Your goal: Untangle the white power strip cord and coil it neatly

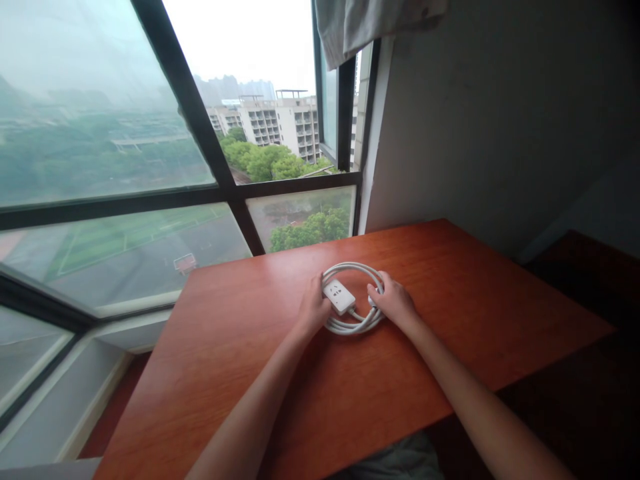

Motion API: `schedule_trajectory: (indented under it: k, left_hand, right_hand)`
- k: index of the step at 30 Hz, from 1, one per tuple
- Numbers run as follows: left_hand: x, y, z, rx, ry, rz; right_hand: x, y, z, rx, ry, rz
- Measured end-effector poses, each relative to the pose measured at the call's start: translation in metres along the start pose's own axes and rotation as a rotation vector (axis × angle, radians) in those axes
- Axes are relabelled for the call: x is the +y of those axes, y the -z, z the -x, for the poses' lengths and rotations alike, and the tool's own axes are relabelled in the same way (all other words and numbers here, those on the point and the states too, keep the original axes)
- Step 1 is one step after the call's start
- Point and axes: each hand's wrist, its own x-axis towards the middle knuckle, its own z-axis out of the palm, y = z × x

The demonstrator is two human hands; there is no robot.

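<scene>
A white extension cord [353, 268] lies coiled in a loop on the reddish-brown wooden table [450, 280]. Its small white socket block [339, 297] rests across the middle of the coil. My left hand [313, 309] grips the left side of the coil, with the thumb touching the socket block. My right hand [395, 300] is closed on the right side of the coil, where the plug end seems to sit, hidden under the fingers.
A large dark-framed window [220, 193] runs along the table's far and left sides, with buildings and trees outside. A grey wall [500, 120] stands at the right. A pale cloth [370, 23] hangs at the top. The table's near edge is by my body.
</scene>
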Motion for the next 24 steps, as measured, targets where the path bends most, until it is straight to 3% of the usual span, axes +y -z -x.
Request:
schedule_trajectory:
  k: [7, 12, 15, 19, 24]
  left_hand:
    - [0.008, 0.014, -0.007, -0.082, -0.009, -0.418]
    - [0.011, 0.008, -0.004, -0.125, -0.039, -0.265]
    - [0.015, 0.005, 0.004, -0.115, -0.128, -0.165]
    - [0.023, 0.003, 0.019, -0.229, -0.277, -0.271]
    - [0.029, -0.002, 0.026, -0.170, -0.294, -0.382]
  right_hand:
    - [-0.002, -0.001, 0.003, -0.008, 0.026, -0.018]
    - [0.010, -0.009, 0.000, 0.131, 0.201, -0.132]
    - [0.020, -0.010, -0.002, 0.128, 0.348, -0.256]
    - [0.027, -0.007, 0.001, 0.087, 0.406, -0.325]
    - [0.030, -0.007, 0.011, 0.031, 0.440, -0.255]
